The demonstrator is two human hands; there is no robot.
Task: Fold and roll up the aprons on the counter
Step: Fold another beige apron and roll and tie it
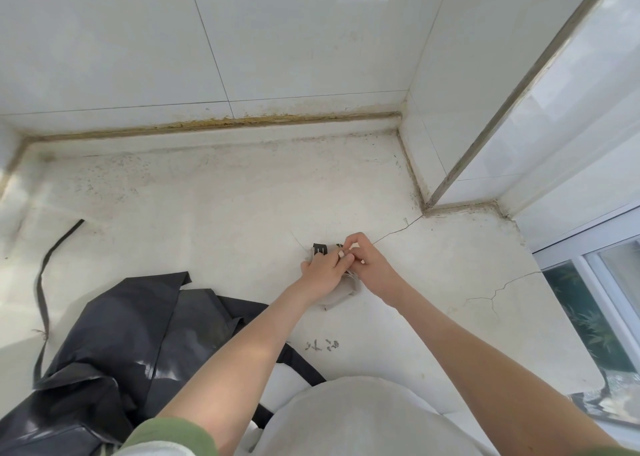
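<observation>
A small beige rolled apron (337,294) with a black patch lies on the white counter (214,213), right of centre. My left hand (320,273) lies on top of the roll and grips it. My right hand (367,265) meets it from the right and pinches a thin beige string at the roll's top. Most of the roll is hidden under both hands. A black glossy apron (138,337) lies crumpled at the lower left, its long black strap (43,282) trailing up the counter's left side.
White tiled walls close the counter at the back and at the right, where a tiled column (426,164) juts in. A window (595,303) runs along the right edge. Cracks cross the counter surface near the hands. A white garment on my body fills the bottom centre.
</observation>
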